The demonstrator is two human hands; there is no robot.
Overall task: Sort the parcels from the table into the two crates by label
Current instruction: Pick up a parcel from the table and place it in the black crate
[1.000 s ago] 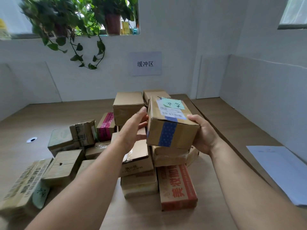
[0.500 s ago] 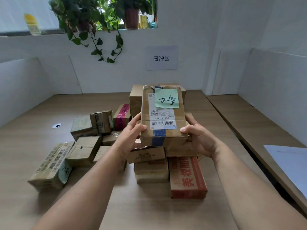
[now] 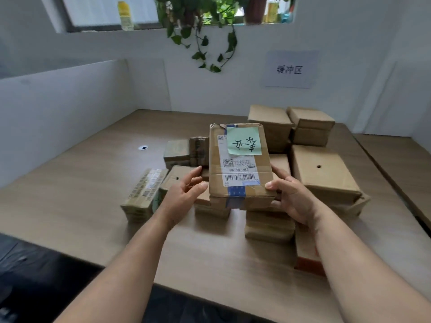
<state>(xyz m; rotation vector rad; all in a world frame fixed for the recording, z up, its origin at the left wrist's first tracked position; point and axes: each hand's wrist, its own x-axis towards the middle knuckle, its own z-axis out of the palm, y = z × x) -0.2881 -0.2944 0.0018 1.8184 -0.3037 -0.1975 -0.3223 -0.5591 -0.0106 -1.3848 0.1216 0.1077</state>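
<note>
I hold a brown cardboard parcel above the pile, its top facing me, with a green sticky note, a shipping label with a barcode and blue tape. My right hand grips its lower right corner, thumb on top and fingers underneath. My left hand is at the parcel's lower left edge with fingers nearly straight, the thumb touching the side. Several more cardboard parcels lie piled on the wooden table behind and below the held one. No crate is in view.
White partition walls enclose the table on the left and at the back. A paper sign hangs on the back wall under a trailing plant. A red-ended box lies by my right forearm. Dark floor shows at the lower left.
The view has swung left and the pile now lies to the right. The parcel has turned label-up and come lower and closer. My left hand's fingers have loosened from its side.
</note>
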